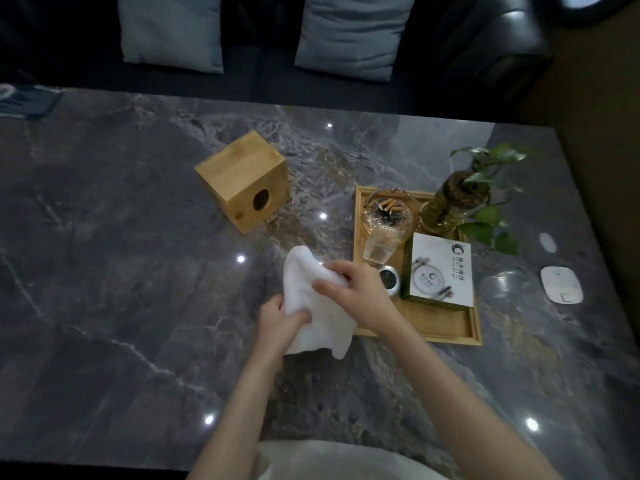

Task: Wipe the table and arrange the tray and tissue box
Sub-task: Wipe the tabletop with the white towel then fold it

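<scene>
Marble, dark grey and veined in white, makes up the table [114, 278], which fills most of what I can see from here, with a black sofa [485, 46] and two pale cushions [353, 32] beyond its far edge. Taking the wooden tray [446, 332] as the marker, the broad stretch of tabletop to its left lies open right out to the left edge, broken only by the wooden tissue box [242, 180], which sits well apart from the tray on its far-left side, tipped over so its round opening faces sideways toward the near edge. The tray itself lies toward the right end of the table and is crowded at its far end: a glass ashtray [388, 211] holding cigarette butts and ash, a glass vase with a leafy green plant [460, 199] in the far-right corner, a printed white box [440, 270] on the right side, a clear tumbler [379, 245] just in front of the ashtray, and a small round metal tin [388, 278] beside the box. The near end of the tray is bare wood. To the right of the tray a small white device [561, 284] rests near the table's right edge. Just left of the tray, overlapping its near-left corner, a white cloth [322, 306] is bunched between both hands: the left hand [280, 323] is closed around its lower fold, and the right hand [360, 289] pinches its upper part with curled fingers.
</scene>
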A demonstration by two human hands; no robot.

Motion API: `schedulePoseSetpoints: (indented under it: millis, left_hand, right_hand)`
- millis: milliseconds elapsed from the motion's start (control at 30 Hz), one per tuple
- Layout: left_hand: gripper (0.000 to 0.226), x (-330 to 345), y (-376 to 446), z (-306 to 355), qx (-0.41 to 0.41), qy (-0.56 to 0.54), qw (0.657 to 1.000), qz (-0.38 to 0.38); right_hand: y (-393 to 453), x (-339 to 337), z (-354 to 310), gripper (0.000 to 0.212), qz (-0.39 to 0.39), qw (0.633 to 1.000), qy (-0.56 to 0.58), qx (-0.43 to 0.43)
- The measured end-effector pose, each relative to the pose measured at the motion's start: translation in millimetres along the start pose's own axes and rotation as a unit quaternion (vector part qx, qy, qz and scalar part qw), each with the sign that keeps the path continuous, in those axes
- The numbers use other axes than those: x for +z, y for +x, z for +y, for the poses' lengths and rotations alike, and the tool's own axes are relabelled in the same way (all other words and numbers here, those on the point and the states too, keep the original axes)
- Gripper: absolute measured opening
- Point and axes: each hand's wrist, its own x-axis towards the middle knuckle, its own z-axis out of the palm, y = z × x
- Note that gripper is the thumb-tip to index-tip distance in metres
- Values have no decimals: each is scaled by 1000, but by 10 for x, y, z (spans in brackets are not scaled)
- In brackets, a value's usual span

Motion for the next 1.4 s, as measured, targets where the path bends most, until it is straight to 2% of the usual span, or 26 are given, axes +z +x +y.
schedulePoseSetpoints:
  millis: [200, 267, 400, 433, 533, 567, 633, 667, 733, 767, 800, 833, 900, 967, 1033, 1100, 1233, 1300, 1367, 1400]
  left_hand:
    - [33, 183, -467, 423, 65, -102, 985, -121]
    - [40, 356, -653, 574, 92, -94, 979, -153]
    - [46, 815, -978, 812, 140, -83, 967, -194]
    - [45, 944, -1043, 855, 147, -83, 964, -205]
    - [45, 1361, -1201, 946, 163, -86, 954, -235]
    - [45, 1500, -1236, 958, 162, -92, 951, -247]
    - [45, 1768, -1292, 973, 144, -121, 941, -280]
    - [45, 1898, -1300, 977, 124, -143, 935, -300]
    - [49, 2150, -1250, 961, 72, -195, 917, -339]
    - [54, 2269, -1208, 943, 45, -218, 909, -353]
    - [59, 2391, -1147, 911, 22, -238, 903, -357]
    - [63, 2503, -1083, 871, 3, -254, 901, -352]
    - [64, 2693, -956, 787, -22, -269, 905, -330]
    - [56, 2859, -836, 707, -29, -246, 916, -315]
    - [47, 3004, -732, 646, -25, -201, 935, -292]
    - [44, 3150, -640, 606, -17, -152, 953, -263]
    - [25, 3435, -524, 610, 14, -65, 970, -232]
    - [25, 3585, -470, 638, 62, -24, 977, -203]
    - [28, 3728, -382, 646, 153, 58, 980, -113]
    - [31, 3776, -326, 644, 203, 127, 970, -51]
  right_hand:
    - [-368, -625, 190, 10, 95, 970, 214, 72]
    - [-504, -759, 303, 6, 130, 949, 270, 99]
    - [-797, -1022, 565, 10, 176, 890, 398, 137]
    - [-858, -1068, 653, 15, 174, 875, 426, 147]
    - [-999, -1217, 874, 50, 126, 826, 524, 165]
    - [-1070, -1290, 890, 59, 112, 796, 570, 169]
    - [-1203, -1413, 998, 61, 111, 732, 643, 194]
    - [-1260, -1466, 1123, 62, 126, 710, 665, 196]
    - [-1322, -1612, 1286, 62, 137, 637, 737, 179]
    - [-1359, -1690, 1309, 64, 144, 629, 743, 175]
    - [-1395, -1748, 1384, 64, 168, 643, 730, 159]
    - [-1420, -1822, 1420, 61, 180, 628, 744, 142]
    - [-1437, -2030, 1475, 57, 156, 604, 773, 116]
    - [-1426, -2244, 1601, 59, 134, 630, 756, 114]
    - [-1387, -2397, 1744, 60, 126, 658, 727, 152]
    - [-1366, -2559, 1888, 54, 103, 673, 718, 144]
    - [-1297, -2965, 2020, 55, 130, 718, 662, 170]
    - [-1243, -3253, 1962, 51, 137, 742, 632, 178]
    - [-1157, -3551, 1872, 39, 164, 797, 555, 173]
    - [-1108, -3673, 1804, 35, 172, 834, 499, 162]
